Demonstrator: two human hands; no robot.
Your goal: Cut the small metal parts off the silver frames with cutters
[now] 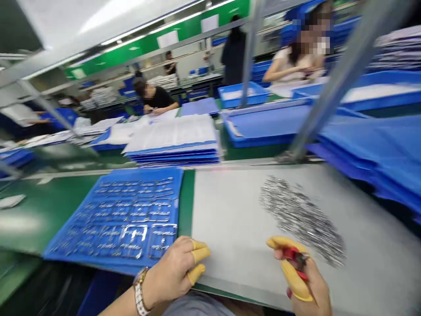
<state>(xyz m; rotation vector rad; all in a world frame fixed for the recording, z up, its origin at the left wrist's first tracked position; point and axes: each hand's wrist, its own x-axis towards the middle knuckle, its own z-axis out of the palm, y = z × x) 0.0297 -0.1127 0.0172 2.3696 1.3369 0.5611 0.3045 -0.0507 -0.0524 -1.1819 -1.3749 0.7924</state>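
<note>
From the head of the person at work, one camera peers forward and down over the flat, pale-grey surface. It sits close to the left hand and right hand, both low in view, and reaches well past them to black-sleeved and white-sleeved co-workers. The long green overhead band slants upward to the right.

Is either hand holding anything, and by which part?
The right hand holds a tool, apparently by its red handles; blur hides the exact grip. The left hand shows nothing held.
</note>
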